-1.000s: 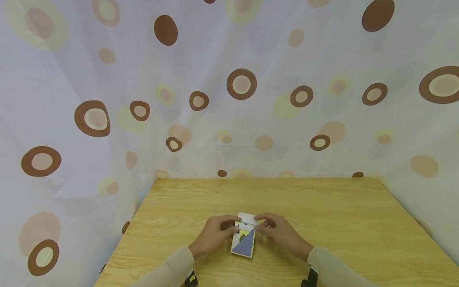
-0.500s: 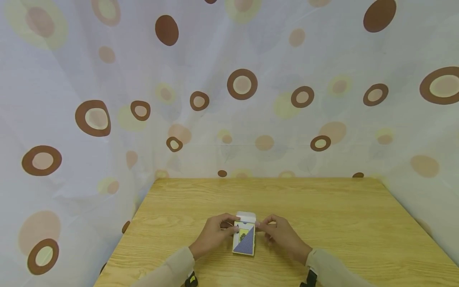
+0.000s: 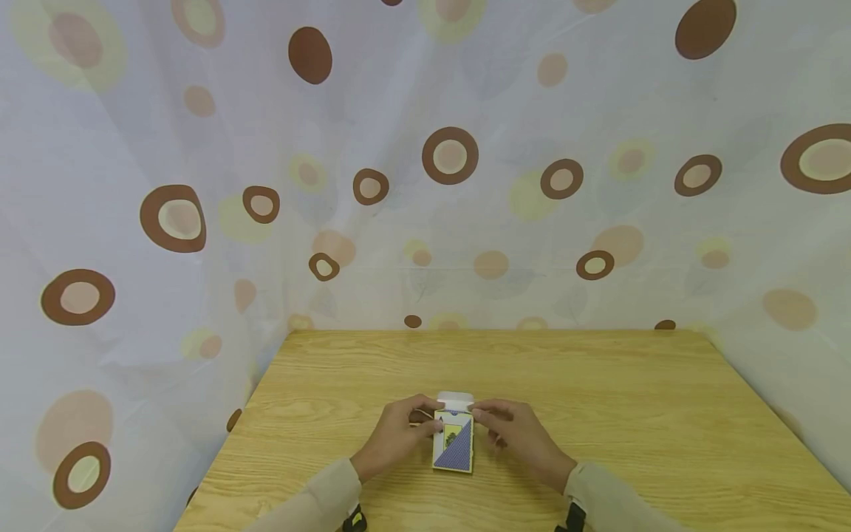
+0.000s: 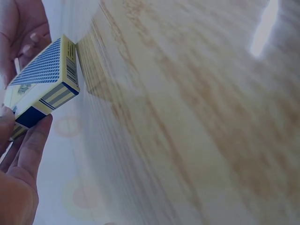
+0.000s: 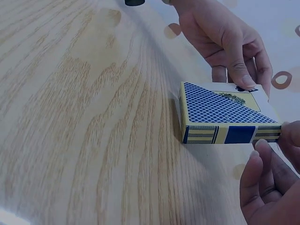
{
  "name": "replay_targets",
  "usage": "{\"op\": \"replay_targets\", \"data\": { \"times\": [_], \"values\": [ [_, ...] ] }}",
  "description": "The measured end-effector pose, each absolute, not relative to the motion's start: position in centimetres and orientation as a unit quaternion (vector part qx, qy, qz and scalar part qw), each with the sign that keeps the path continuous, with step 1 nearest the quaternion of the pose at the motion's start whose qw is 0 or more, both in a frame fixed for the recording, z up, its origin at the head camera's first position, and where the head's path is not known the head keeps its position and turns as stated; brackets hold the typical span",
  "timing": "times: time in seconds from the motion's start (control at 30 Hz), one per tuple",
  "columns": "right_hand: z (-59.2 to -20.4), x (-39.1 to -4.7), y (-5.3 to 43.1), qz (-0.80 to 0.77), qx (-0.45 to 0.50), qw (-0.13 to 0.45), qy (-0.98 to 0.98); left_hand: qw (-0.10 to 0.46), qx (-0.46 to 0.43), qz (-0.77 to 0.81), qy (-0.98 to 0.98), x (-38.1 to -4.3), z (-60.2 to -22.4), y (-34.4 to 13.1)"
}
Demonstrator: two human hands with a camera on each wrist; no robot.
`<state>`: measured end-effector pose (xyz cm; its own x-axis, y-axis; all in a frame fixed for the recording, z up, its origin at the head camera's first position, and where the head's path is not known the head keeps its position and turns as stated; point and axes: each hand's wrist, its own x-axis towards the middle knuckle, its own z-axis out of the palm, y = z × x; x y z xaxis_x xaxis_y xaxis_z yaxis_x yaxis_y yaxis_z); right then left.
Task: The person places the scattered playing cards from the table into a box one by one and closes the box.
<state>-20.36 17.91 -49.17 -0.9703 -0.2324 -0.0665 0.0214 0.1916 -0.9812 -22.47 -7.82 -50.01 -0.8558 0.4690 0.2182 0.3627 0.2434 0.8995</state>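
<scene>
A playing card box [image 3: 453,443], white and blue with yellow edges, is held over the table with its white top flap [image 3: 456,398] folded back. My left hand [image 3: 394,436] grips its left side near the top. In the right wrist view the left thumb [image 5: 242,80] presses the printed face by an ace mark, and the left wrist view shows fingers [image 4: 33,150] beneath the box. My right hand [image 3: 525,440] pinches the upper right corner at the base of the flap, its other fingers curled below. The box's contents are hidden.
The wood-grain table [image 3: 585,377] extends around both hands. A pale sheet [image 3: 505,222] with brown and yellow circles hangs behind it and along both sides. Dark straps [image 3: 573,516] sit at the wrists, below the light sleeves [image 3: 319,491].
The box has straightened slightly from its tilt. My right fingers slipped off the flap to the box's side, then came back to the corner by the flap. The left hand keeps its grip.
</scene>
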Motion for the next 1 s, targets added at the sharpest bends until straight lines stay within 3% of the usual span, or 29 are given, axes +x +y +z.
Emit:
{"op": "replay_targets", "data": {
  "times": [0.53,1.0],
  "values": [
    [-49.3,-20.7,18.4,-0.630,-0.124,0.139,0.754,0.036,0.270,0.561,0.782,-22.4,-50.0,-7.4],
    [-49.2,-21.5,18.6,-0.693,-0.078,0.185,0.692,0.032,0.256,0.560,0.787,-22.5,-50.2,-7.3]
  ]
}}
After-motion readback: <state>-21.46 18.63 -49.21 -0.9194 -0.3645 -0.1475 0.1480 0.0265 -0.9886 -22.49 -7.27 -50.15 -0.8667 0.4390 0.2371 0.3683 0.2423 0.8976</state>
